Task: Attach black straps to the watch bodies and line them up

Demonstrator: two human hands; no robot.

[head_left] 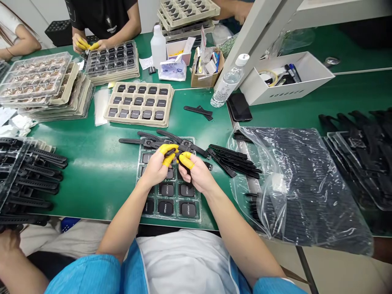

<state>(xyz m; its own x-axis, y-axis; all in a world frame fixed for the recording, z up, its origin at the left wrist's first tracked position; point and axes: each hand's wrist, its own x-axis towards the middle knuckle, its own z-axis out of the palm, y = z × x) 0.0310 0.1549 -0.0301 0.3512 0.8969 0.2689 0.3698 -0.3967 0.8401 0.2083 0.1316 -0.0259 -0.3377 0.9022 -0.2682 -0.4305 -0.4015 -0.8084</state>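
Note:
Yellow finger cots cover fingertips on both of my hands. My left hand [156,167] pinches a small dark watch case [170,152]. Close beside it, my right hand [196,170] is closed around a black watch strap [185,166]; whether strap and case are joined I cannot tell. Beneath my hands lies a clear plastic tray [176,199] of square black watch cases. Across its far end rest watches with straps attached, one watch [186,143] with its sensor side up. Just right of the tray is a pile of loose black straps [232,157].
A large clear bag of straps [312,188] lies right. Beyond the tray are a beige tray of watch cases [137,119], two straps [198,110], a water bottle [228,81], a phone [239,107] and a white box [284,92]. Stacked trays [70,102] stand left. A co-worker [104,20] works opposite.

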